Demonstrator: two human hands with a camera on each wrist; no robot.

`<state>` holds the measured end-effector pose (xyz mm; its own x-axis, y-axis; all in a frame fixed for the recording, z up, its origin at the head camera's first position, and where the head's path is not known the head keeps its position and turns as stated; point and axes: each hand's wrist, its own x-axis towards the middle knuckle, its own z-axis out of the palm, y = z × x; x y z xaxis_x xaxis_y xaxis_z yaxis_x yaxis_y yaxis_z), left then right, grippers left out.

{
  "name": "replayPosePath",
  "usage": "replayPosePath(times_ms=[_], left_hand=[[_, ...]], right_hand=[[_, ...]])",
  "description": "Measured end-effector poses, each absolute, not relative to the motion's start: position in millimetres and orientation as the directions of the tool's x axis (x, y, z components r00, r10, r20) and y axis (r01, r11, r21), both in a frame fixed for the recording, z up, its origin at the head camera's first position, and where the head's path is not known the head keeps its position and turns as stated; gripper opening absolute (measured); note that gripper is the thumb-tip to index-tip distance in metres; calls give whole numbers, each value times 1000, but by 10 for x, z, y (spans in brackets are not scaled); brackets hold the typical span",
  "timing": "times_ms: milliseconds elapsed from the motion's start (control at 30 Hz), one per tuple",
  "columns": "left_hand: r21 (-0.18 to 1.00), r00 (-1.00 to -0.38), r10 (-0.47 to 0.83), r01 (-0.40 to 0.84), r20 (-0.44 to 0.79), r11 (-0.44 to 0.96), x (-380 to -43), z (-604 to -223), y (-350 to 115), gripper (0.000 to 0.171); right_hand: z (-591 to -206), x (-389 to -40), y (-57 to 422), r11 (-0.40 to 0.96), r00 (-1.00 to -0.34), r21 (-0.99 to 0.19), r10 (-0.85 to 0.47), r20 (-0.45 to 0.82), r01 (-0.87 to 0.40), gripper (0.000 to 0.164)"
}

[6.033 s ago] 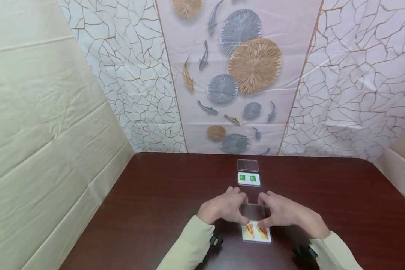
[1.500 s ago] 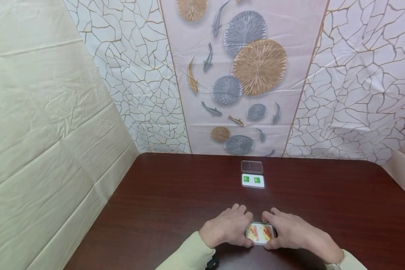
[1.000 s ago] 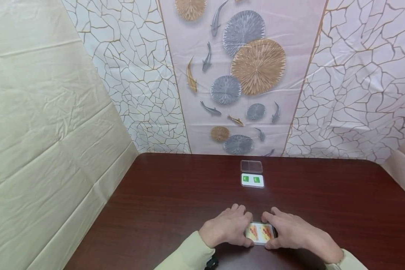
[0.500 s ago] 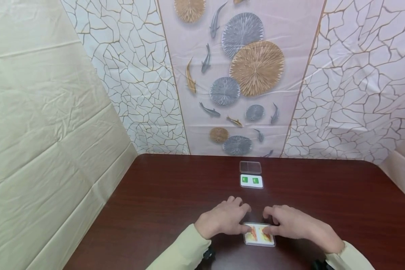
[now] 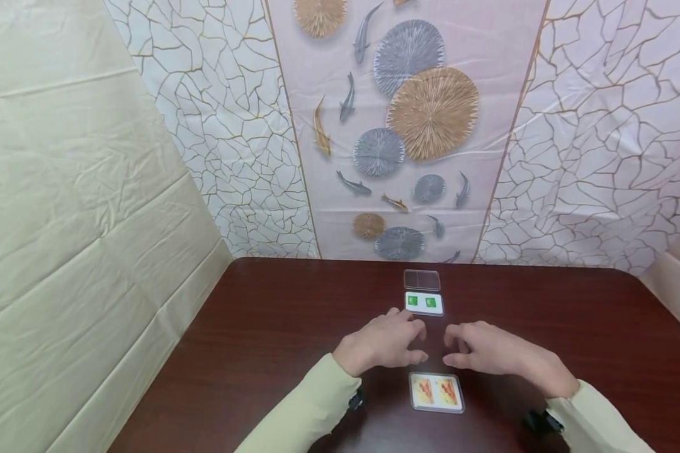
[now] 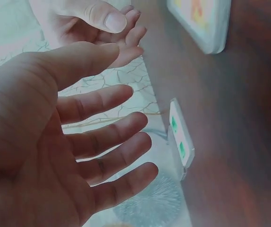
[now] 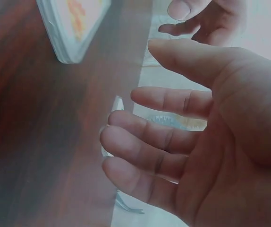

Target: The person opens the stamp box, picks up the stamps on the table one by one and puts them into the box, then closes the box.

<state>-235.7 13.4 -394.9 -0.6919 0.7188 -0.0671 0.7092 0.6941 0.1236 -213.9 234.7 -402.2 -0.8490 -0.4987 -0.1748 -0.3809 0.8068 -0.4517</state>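
Note:
A flat clear plastic case (image 5: 437, 392) with two orange-and-yellow pictures lies on the table near the front, its lid over it. Just beyond it hover my left hand (image 5: 382, 341) and my right hand (image 5: 501, 352), facing each other with a gap between them. Nothing is in either one. The wrist views show relaxed, spread fingers on the left hand (image 6: 69, 127) and loosely bent ones on the right hand (image 7: 206, 127). Farther back is a second case (image 5: 424, 303) with two green pictures on white, close past the left fingertips.
Behind the green-picture case lies a clear lid (image 5: 422, 280), flat near the table's back edge. The dark red-brown table (image 5: 294, 314) meets a patterned backdrop (image 5: 408, 157) at the rear and a cream cloth wall (image 5: 90, 220) on the left.
Six seconds ago both hands held a clear lid behind the orange-picture case; then they gripped the case with the lid over it. Now they have let go and moved away toward the back.

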Motion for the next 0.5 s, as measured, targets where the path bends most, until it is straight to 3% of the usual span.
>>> replayPosePath(times_ms=[500], left_hand=[[76,-726,686,682,-47,727,-2655,-3684,233,35]], right_hand=[[-3807,-2330,2383,833,-866,-402,-473,-163,-379,23]])
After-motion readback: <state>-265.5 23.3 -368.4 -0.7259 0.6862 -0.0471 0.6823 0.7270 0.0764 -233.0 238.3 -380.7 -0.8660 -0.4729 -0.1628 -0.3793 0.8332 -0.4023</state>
